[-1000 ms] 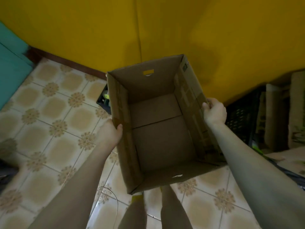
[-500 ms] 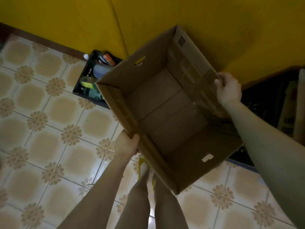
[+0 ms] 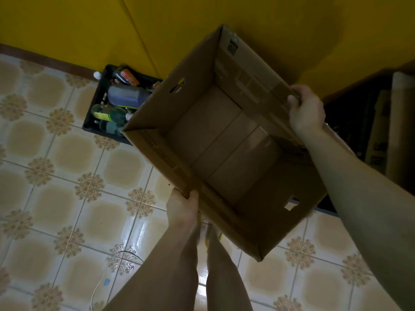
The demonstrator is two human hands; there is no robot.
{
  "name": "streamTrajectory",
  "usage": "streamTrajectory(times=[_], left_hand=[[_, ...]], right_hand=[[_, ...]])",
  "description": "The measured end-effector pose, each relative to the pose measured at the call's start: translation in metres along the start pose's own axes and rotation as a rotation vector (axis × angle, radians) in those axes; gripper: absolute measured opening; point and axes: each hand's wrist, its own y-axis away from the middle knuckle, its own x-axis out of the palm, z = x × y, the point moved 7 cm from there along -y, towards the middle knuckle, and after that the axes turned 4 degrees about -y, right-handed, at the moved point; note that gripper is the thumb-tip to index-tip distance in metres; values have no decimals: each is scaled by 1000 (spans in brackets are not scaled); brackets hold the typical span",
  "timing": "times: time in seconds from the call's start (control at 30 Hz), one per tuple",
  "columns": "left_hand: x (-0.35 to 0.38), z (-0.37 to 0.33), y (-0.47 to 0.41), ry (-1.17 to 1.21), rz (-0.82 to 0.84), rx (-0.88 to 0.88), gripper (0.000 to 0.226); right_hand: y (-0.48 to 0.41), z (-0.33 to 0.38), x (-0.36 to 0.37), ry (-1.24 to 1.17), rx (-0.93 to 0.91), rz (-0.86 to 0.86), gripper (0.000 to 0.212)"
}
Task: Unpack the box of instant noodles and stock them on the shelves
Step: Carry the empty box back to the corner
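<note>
An open brown cardboard box (image 3: 224,142) hangs above the tiled floor, held between both hands, its inside bare with no noodle packs showing. My left hand (image 3: 183,208) grips the rim of its near-left wall, thumb over the edge. My right hand (image 3: 306,111) grips the rim of the right wall, fingers curled over the top. Cut-out handle holes show in the far and near end walls. The box is turned diagonally, one corner pointing toward me.
A black crate (image 3: 98,104) of bottles sits on the floor against the yellow wall (image 3: 280,25), partly behind the box. Dark crates and cardboard rolls (image 3: 399,131) stand at the right. My legs (image 3: 220,270) are below the box. A thin white cable (image 3: 96,286) lies on the tiles.
The box has swung from nearly straight to diagonal and moved a little right and up in view. The bottle crate has come out from behind it. Both hands keep their hold.
</note>
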Motion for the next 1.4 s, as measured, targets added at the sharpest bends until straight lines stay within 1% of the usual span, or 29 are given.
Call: streamTrajectory(times=[0.1, 0.23, 0.33, 0.4, 0.43, 0.5, 0.63, 0.77, 0.87, 0.9, 0.97, 1.07, 1.17, 1.27, 1.4], left_hand=[[11, -4, 7, 54, 31, -2, 10], [20, -5, 15, 84, 34, -8, 19], [22, 1, 23, 97, 31, -30, 13], [22, 6, 24, 96, 32, -43, 15], [23, 9, 24, 94, 34, -55, 16], [24, 10, 23, 118, 52, -95, 10], [34, 10, 13, 163, 99, -188, 11], [46, 7, -2, 195, 133, -210, 9], [65, 2, -9, 254, 174, -195, 16], [73, 1, -9, 285, 195, -208, 14], [91, 0, -9, 336, 239, -253, 4], [113, -1, -8, 400, 277, -303, 7], [128, -2, -8, 445, 276, -314, 4], [137, -5, -6, 473, 263, -327, 6], [143, -13, -7, 485, 263, -318, 6]], right_hand=[[-5, -4, -6, 14, -16, 10, 32], [-7, -5, -11, 35, -31, 21, 31], [-5, -4, -12, 39, -52, 63, 30], [-4, -2, -8, 49, -65, 81, 30], [-5, -2, -7, 57, -67, 85, 29], [-5, -1, -5, 75, -67, 92, 29], [-15, -2, 7, 112, -87, 114, 30], [-31, -3, 22, 128, -121, 87, 30], [-47, -7, 32, 141, -128, 33, 31], [-53, -9, 33, 152, -126, 11, 32], [-64, -13, 36, 181, -116, -33, 33], [-74, -20, 43, 223, -112, -66, 35], [-80, -26, 51, 206, -94, -28, 40], [-86, -31, 53, 153, -111, 36, 47], [-91, -38, 53, 94, -112, 108, 50]])
